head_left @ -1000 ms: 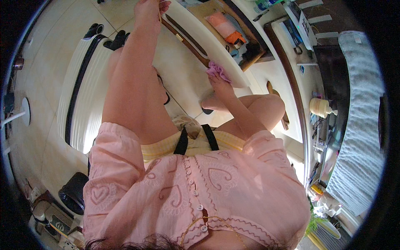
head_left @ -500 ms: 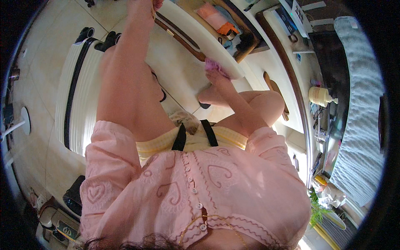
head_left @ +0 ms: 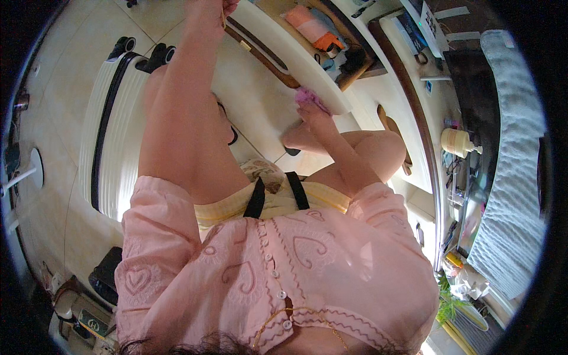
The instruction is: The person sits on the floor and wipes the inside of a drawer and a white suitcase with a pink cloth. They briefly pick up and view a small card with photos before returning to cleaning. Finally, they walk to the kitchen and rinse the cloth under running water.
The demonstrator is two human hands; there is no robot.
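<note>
Hands: right hand (head_left: 313,115) closed on pink cloth (head_left: 307,96); left hand (head_left: 204,9) grip unclear.

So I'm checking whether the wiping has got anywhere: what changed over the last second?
Very little. The right hand keeps the pink cloth pressed on the edge of the white drawer front, with no clear shift along it. The left hand stays stretched up to the top of the frame; what it touches is cut off. The white suitcase and the cream pump bottle have not moved.
</note>
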